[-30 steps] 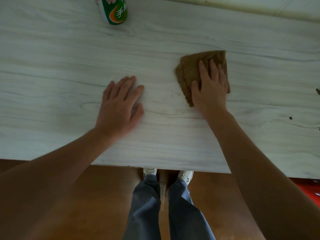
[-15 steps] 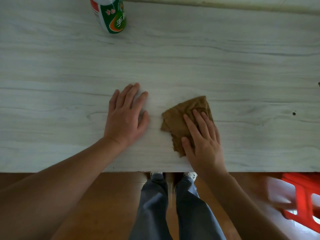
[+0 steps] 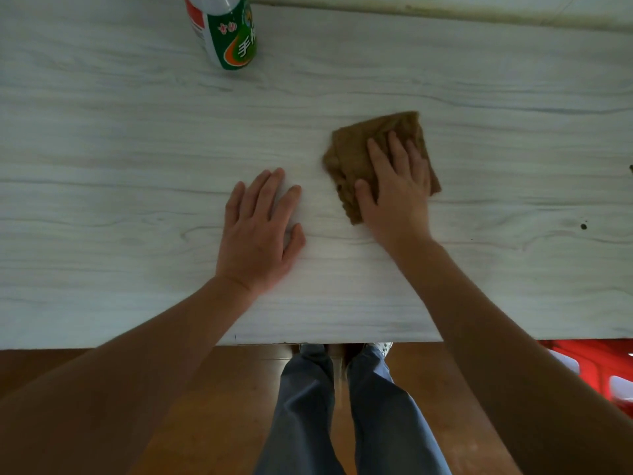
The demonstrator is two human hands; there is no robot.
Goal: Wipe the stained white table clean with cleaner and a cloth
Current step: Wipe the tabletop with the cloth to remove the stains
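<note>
A brown folded cloth [image 3: 356, 149] lies on the white wood-grain table [image 3: 120, 149], right of centre. My right hand [image 3: 397, 190] presses flat on the cloth, fingers spread over its near right part. Flat on the bare tabletop just left of the cloth rests my left hand [image 3: 260, 231], palm down, holding nothing. A green and white cleaner bottle [image 3: 226, 32] stands at the far edge, left of centre, its top cut off by the frame. A small dark spot [image 3: 583, 226] marks the table at the right.
The table's near edge runs across the lower middle, with my legs and brown floor below it. A red object [image 3: 596, 365] sits on the floor under the table's right end. A wall base runs along the far edge.
My right hand slid the cloth from far right toward the near edge, then back away and to the right. The left hand stayed planted on the table.
</note>
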